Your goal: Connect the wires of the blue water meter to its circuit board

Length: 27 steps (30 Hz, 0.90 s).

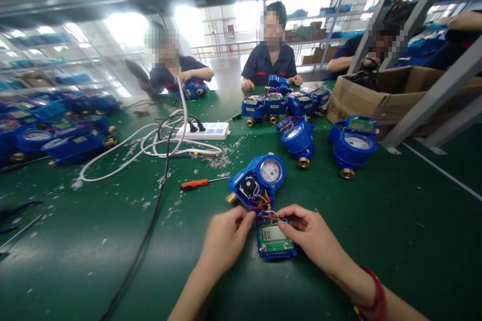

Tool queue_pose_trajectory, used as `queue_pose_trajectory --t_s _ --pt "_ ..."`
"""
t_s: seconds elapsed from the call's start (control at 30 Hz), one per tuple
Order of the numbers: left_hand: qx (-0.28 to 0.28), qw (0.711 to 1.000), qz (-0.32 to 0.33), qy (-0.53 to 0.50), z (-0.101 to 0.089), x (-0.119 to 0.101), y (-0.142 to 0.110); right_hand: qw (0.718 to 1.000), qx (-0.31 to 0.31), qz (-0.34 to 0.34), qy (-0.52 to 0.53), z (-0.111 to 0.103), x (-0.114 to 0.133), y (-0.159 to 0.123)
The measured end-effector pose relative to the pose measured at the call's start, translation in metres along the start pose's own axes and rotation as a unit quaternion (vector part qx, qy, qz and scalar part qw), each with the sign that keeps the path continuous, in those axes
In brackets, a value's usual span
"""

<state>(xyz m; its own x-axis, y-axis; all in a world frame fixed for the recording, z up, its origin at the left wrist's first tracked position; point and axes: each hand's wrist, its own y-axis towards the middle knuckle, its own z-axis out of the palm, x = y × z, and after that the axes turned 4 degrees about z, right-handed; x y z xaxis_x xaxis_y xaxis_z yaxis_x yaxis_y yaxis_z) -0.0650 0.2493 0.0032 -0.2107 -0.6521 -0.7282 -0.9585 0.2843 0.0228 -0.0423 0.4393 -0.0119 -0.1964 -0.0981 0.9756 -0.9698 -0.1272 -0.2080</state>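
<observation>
A blue water meter (256, 180) lies open in front of me, its round dial and a black round part showing. Thin coloured wires (265, 203) run from it to a display module (276, 238), a green circuit board in a blue frame with an LCD. My left hand (228, 235) is closed, thumb and index finger pinched at the wires by the module's upper left corner. At its upper right, my right hand (312, 235) pinches the wires, thumb over the module's edge. The fingertips' exact hold is partly hidden.
An orange-handled screwdriver (196, 184) lies left of the meter. Behind are a white power strip (207, 131), a black cable (150, 225), plastic scraps and more blue meters (354, 145). A cardboard box (361, 98) stands back right. Several co-workers sit opposite.
</observation>
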Motion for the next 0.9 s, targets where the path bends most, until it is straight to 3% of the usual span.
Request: queue_pose_trajectory --t_s 0.07,0.13,0.2,0.27,0.37,0.6,0.9 --pt "-0.115 0.993 0.031 0.014 0.0 -0.008 -0.004 0.996 -0.031 -0.048 -0.068 0.0 0.004 -0.003" --pt "-0.174 0.977 0.123 0.015 0.006 -0.016 -0.007 0.986 -0.058 -0.09 -0.125 0.001 0.008 -0.005" --pt "-0.152 0.963 0.223 0.016 0.016 -0.02 -0.007 0.98 -0.069 -0.119 -0.147 0.002 0.011 -0.007" --pt "-0.114 0.958 0.262 0.006 0.026 -0.021 -0.006 0.976 -0.078 -0.132 -0.153 0.004 0.012 -0.008" --pt "-0.094 0.966 0.24 -0.037 0.031 -0.017 -0.004 0.977 -0.089 -0.118 -0.157 0.006 0.012 -0.008" --pt "-0.042 0.981 0.181 -0.056 0.021 -0.017 -0.002 0.983 -0.1 -0.067 -0.142 0.008 0.01 -0.007" --pt "-0.013 0.989 0.137 -0.057 0.022 -0.019 -0.003 0.987 -0.109 -0.071 -0.096 0.01 0.005 -0.005"
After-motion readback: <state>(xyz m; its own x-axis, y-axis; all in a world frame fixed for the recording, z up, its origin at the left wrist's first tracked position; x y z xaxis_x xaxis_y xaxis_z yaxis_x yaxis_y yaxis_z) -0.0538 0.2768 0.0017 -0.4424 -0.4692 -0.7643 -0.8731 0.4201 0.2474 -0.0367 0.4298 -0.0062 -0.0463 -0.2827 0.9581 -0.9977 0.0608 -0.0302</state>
